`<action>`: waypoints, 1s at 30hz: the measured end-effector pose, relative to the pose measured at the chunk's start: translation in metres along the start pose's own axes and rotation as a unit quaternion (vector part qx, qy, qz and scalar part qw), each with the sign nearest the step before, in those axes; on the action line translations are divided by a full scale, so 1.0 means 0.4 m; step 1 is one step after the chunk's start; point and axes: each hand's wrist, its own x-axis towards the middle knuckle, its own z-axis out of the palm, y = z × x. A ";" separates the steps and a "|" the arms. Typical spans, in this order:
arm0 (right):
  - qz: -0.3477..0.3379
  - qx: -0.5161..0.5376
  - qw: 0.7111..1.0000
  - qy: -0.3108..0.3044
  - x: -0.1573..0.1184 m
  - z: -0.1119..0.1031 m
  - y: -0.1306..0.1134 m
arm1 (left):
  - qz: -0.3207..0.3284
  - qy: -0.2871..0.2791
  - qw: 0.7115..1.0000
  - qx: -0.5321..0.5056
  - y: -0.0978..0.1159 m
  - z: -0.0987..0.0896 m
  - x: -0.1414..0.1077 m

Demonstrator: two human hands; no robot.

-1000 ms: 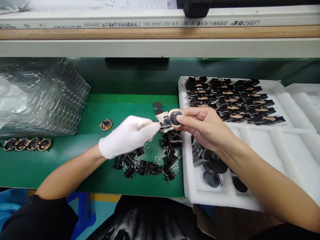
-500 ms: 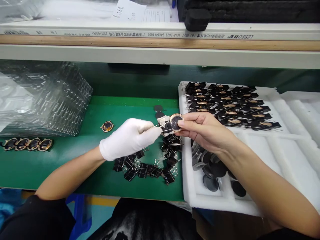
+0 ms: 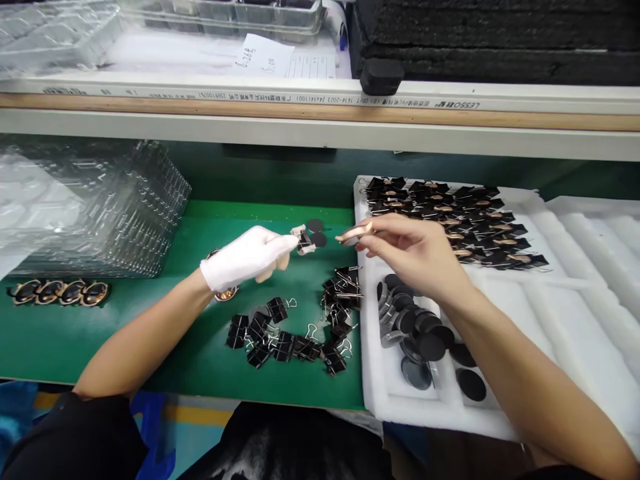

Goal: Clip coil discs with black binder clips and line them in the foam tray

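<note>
My left hand [image 3: 250, 257], in a white glove, pinches a black binder clip [image 3: 303, 241] with whitish padding on its jaws. My bare right hand [image 3: 410, 250] grips a gold-rimmed watch case [image 3: 357, 233] between thumb and fingers, tilted nearly edge-on, with a grey disc against its underside. Clip and case are apart. Two dark discs [image 3: 316, 239] lie on the green table just beyond the clip. Partly hidden under my left hand is another watch case [image 3: 227, 294]. Several loose binder clips [image 3: 285, 345] are scattered nearer to me.
A white foam tray [image 3: 545, 293] on the right carries rows of clipped watch cases [image 3: 450, 220] and a heap of dark discs [image 3: 417, 333]. Stacked clear plastic trays [image 3: 130, 207] and several watch cases [image 3: 60, 292] are on the left. A shelf edge [image 3: 310, 127] crosses above.
My hands have drawn apart. The clip has come off the watch case and moved left with my gloved hand. The watch case has turned from face-on to nearly edge-on.
</note>
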 end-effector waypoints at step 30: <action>0.169 0.254 0.952 -0.009 -0.032 0.107 0.011 | 0.199 0.117 0.958 0.168 0.028 0.054 -0.030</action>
